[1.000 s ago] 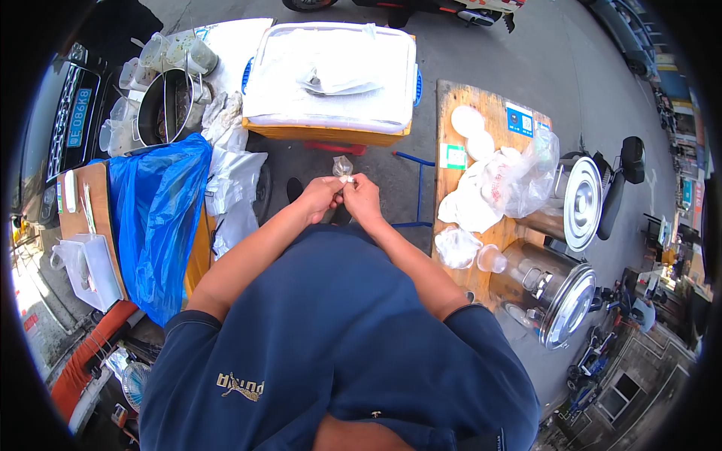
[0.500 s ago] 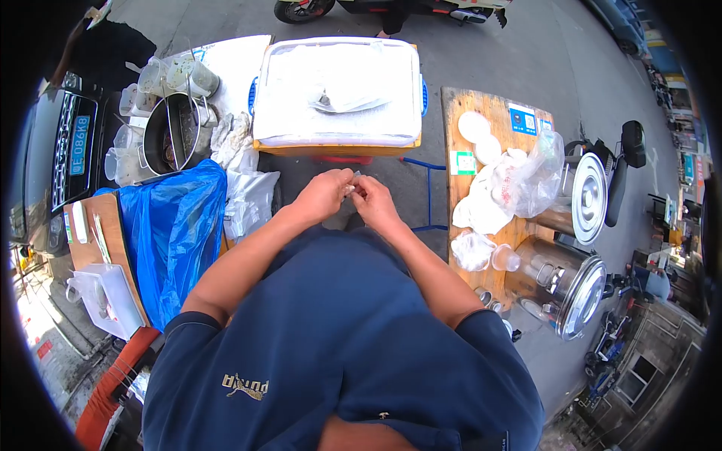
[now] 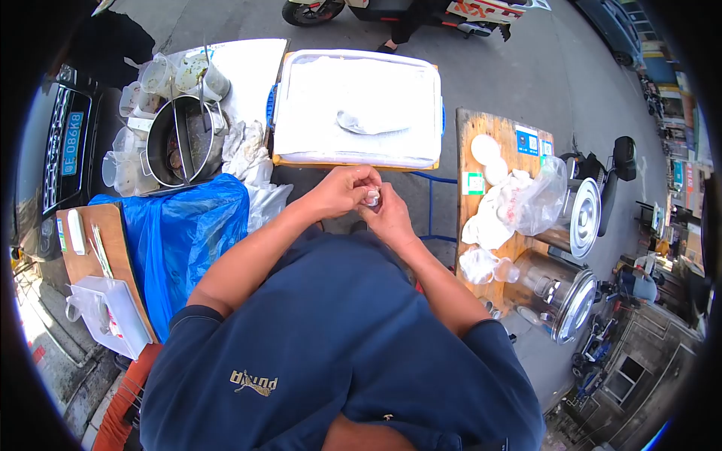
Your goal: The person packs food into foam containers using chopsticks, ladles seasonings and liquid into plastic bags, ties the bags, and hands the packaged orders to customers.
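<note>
My left hand and my right hand meet in front of my chest, fingers bent inward. Between their fingertips is a small whitish object, too small to name and partly covered by the fingers. Both hands are closed on it. Just beyond them stands a large white tub with blue side handles, its top covered in white. On that cover rests a crumpled, pale plastic piece, apart from my hands.
At left are a divided metal pot, plastic jugs and a blue plastic bag. On the right, a wooden table bears plastic bags and lidded metal-topped containers. A motorbike and a person's leg are beyond.
The view has shifted, so the tub and tables sit a little lower and further right. My hands stay together, and the whitish object between them shows more clearly. More of the person's leg shows.
</note>
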Motion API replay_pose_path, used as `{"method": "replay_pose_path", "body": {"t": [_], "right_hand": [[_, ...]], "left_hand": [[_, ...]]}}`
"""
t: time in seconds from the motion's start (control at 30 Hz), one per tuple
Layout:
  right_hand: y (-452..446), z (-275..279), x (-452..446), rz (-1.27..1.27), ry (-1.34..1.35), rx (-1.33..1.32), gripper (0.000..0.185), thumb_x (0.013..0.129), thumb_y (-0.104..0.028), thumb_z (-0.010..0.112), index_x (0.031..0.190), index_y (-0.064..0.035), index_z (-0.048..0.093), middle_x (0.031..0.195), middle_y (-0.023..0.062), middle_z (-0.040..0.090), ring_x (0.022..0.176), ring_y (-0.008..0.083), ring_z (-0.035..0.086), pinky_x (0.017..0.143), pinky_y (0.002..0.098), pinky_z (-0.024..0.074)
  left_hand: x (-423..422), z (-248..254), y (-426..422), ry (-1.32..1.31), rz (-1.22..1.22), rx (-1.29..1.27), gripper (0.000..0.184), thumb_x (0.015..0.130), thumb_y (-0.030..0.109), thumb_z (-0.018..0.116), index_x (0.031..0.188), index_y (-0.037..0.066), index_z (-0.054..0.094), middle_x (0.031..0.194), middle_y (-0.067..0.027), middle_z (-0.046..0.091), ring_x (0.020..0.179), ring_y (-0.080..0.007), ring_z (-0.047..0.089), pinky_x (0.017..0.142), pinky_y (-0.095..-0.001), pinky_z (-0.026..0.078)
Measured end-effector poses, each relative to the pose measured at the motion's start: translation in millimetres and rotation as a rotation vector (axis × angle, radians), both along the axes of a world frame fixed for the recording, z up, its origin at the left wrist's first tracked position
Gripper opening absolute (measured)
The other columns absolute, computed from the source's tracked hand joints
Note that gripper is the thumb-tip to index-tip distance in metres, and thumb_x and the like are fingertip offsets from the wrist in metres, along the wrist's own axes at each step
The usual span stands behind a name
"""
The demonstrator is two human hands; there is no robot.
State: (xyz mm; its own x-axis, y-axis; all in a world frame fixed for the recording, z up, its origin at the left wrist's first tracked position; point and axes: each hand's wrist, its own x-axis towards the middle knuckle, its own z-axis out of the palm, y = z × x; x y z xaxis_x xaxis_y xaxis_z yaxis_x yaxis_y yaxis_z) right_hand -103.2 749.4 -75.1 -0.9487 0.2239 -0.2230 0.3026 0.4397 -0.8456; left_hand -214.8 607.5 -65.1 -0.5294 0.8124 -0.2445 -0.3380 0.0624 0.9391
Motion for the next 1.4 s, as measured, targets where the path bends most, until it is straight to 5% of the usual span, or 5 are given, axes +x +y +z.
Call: {"method": "replay_pose_path", "body": {"t": [0.1, 0.3, 0.73, 1.13, 1.4], "right_hand": [[5, 13, -19, -0.002, 0.207, 0.175, 0.018, 0.087, -0.006, 0.065, 0.105, -0.0028, 0.066, 0.095, 0.0161, 0.066, 0.087, 0.0361, 0.066, 0.077, 0.0441, 0.0526], [23, 37, -64, -0.068, 0.191, 0.174, 0.011, 0.089, -0.005, 0.065, 0.1, -0.0026, 0.067, 0.092, 0.0173, 0.067, 0.08, 0.0328, 0.066, 0.071, 0.0396, 0.052], [50, -14, -205, 0.256, 0.131, 0.166, 0.022, 0.092, -0.014, 0.068, 0.111, -0.003, 0.069, 0.089, 0.0154, 0.068, 0.074, 0.0225, 0.066, 0.07, 0.036, 0.0526], [117, 12, -172, 0.011, 0.566, 0.833, 0.06, 0.084, -0.024, 0.079, 0.132, -0.0006, 0.051, 0.123, 0.0195, 0.049, 0.12, 0.0356, 0.048, 0.101, 0.0478, 0.0404], [144, -29, -212, -0.295, 0.023, -0.274, 0.014, 0.095, -0.017, 0.063, 0.105, -0.0072, 0.06, 0.09, -0.002, 0.06, 0.08, 0.0082, 0.052, 0.068, 0.0246, 0.0418]], "left_hand": [[-23, 22, 3, 0.44, -0.191, -0.019, 0.022, 0.091, 0.009, 0.068, 0.111, 0.001, 0.062, 0.092, -0.0086, 0.066, 0.078, -0.0167, 0.063, 0.072, -0.0339, 0.052], [-79, 7, 18, 1.0, 0.705, -0.507, 0.045, 0.085, 0.029, 0.076, 0.114, -0.001, 0.059, 0.098, -0.0152, 0.06, 0.083, -0.0336, 0.065, 0.076, -0.0418, 0.053], [-108, -60, 24, 0.057, 0.805, -0.012, 0.022, 0.096, 0.007, 0.057, 0.117, 0.001, 0.059, 0.095, -0.0061, 0.066, 0.086, -0.0108, 0.063, 0.077, -0.0264, 0.049], [-83, -58, -1, 0.316, 0.791, -0.432, 0.03, 0.089, 0.014, 0.067, 0.117, 0.004, 0.061, 0.096, -0.0126, 0.068, 0.089, -0.0229, 0.067, 0.08, -0.0358, 0.053], [-88, 20, -240, 0.675, 1.157, -0.663, 0.024, 0.087, 0.017, 0.07, 0.105, 0.002, 0.069, 0.097, -0.013, 0.066, 0.084, -0.022, 0.067, 0.076, -0.0347, 0.053]]}}
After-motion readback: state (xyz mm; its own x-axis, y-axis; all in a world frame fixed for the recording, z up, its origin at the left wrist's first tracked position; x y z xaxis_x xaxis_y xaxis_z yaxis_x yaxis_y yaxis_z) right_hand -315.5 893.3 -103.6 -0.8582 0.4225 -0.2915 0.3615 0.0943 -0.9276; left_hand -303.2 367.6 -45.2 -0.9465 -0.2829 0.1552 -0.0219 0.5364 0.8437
